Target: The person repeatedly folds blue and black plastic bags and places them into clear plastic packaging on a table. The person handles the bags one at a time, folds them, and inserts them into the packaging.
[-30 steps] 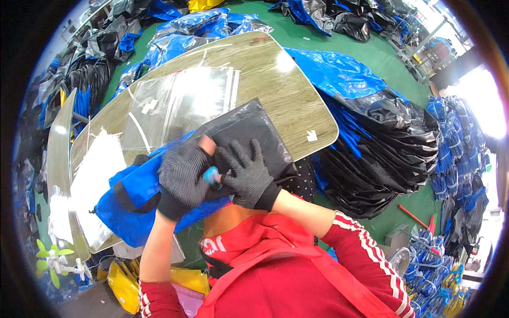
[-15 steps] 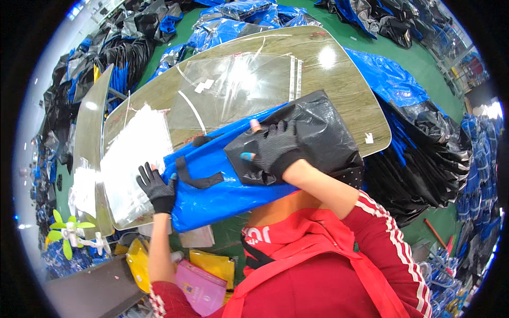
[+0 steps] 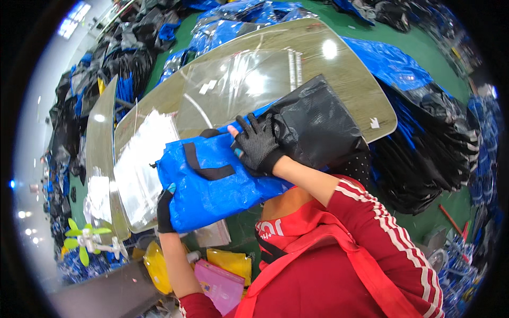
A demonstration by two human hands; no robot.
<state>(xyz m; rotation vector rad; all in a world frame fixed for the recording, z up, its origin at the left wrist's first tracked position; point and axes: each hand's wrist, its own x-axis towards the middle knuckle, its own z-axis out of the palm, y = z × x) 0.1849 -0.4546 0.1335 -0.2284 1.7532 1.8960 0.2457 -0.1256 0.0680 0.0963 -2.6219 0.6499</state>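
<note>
A folded blue-and-black plastic tote bag (image 3: pixel 212 199) with black strap handles lies over the near edge of the table, its blue part on the left and its black part on the right. My left hand (image 3: pixel 166 212), in a black glove with bare fingertips, grips the bag's lower left edge. Its thumb shows on top while the fingers are hidden beneath. Across the middle of the bag, where blue meets black, rests my gloved right hand (image 3: pixel 258 146), fingers spread and pressing on the surface.
On the wood-patterned table (image 3: pixel 344 69) lie clear plastic sheets (image 3: pixel 212 79) and a stack of white plastic sleeves (image 3: pixel 143 169). More blue-and-black bags (image 3: pixel 419 143) are heaped to the right. At lower left are a small green fan (image 3: pixel 85 241), yellow packs and a pink pack (image 3: pixel 220 283).
My left hand has gone from lying spread beside the bag to gripping its lower left edge. My right hand has slid left over the bag, and the blue part has shifted and puffed up.
</note>
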